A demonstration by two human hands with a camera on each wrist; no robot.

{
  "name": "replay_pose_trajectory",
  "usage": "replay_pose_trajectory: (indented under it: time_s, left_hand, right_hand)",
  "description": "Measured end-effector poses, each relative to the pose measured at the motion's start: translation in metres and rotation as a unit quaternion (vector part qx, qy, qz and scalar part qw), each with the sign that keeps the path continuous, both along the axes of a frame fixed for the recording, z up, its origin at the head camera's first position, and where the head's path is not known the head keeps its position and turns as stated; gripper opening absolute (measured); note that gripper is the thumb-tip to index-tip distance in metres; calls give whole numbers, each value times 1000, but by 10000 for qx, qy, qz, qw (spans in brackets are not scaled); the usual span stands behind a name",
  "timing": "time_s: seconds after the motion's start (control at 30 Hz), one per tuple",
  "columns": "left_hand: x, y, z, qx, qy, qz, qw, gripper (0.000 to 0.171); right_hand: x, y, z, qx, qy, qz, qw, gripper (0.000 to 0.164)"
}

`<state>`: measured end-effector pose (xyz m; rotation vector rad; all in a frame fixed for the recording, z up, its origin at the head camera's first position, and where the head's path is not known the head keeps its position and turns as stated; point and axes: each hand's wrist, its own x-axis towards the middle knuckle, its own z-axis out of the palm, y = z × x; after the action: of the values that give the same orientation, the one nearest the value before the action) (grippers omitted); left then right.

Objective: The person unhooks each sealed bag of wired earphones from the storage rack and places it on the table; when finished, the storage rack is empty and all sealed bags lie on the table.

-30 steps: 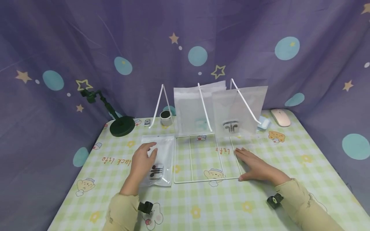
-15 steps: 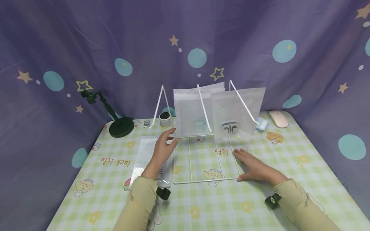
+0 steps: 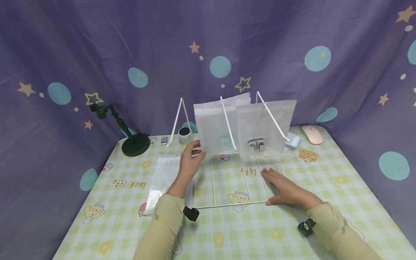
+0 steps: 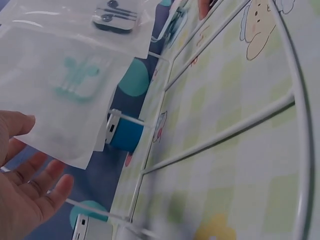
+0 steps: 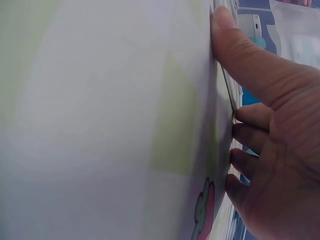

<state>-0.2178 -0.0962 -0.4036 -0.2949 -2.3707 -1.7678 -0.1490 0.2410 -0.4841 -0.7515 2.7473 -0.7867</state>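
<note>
A white wire rack stands on the table, its prongs slanting up at the back. Two or more frosted pouches lean between the prongs; the left pouch shows a pale teal earphone set, and the right pouch shows dark earphones. My left hand is at the left pouch's lower left edge, thumb in front and fingers spread behind; whether they squeeze it cannot be told. My right hand rests with extended fingers along the rack's right side. A flat clear pouch lies partly under my left forearm.
Back left stand a dark green stand, a small clip player and a round white speaker. A blue speaker shows behind the rack. At back right are a light blue packet and a pink mouse.
My left hand has left the flat pouch and moved right and away from me to the left hanging pouch. My right hand has stayed at the rack's side.
</note>
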Motion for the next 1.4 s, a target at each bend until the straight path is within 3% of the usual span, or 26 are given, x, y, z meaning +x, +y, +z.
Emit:
replay_pose_trajectory:
  time_s: [0.07,0.2,0.3,0.43,0.67,0.83,1.13,1.4]
  left_hand:
    - [5,5,7,-44,0,-8,10000,36]
    - [2,10,2,-157,-4,-120,9998,34]
    - [-5,12,-11,-428,-55,-86,9990,33]
    - [-13,16,-24,-671,-406,69,9969,35]
    - [-18,24,-29,-160,-1051,-201,9941,41]
    - [-17,27,-27,291,-1292,-190,9910,41]
    - [-6,20,-25,501,-1195,-293,9911,42]
    - [10,13,-18,72,-738,-177,9971,35]
  right_hand:
    - [0,0,0,-12,-2,12,10000,100]
    - [1,0,0,-79,89,60,9999,100]
    - [1,-1,0,-118,184,94,9997,100]
    - [1,-1,0,-127,187,101,9997,100]
    - [1,-1,1,-112,35,120,9999,100]
    - [1,-1,0,-105,2,125,9999,100]
    - [1,0,1,-90,46,104,9999,100]
    - [1,-1,2,-76,54,115,9999,100]
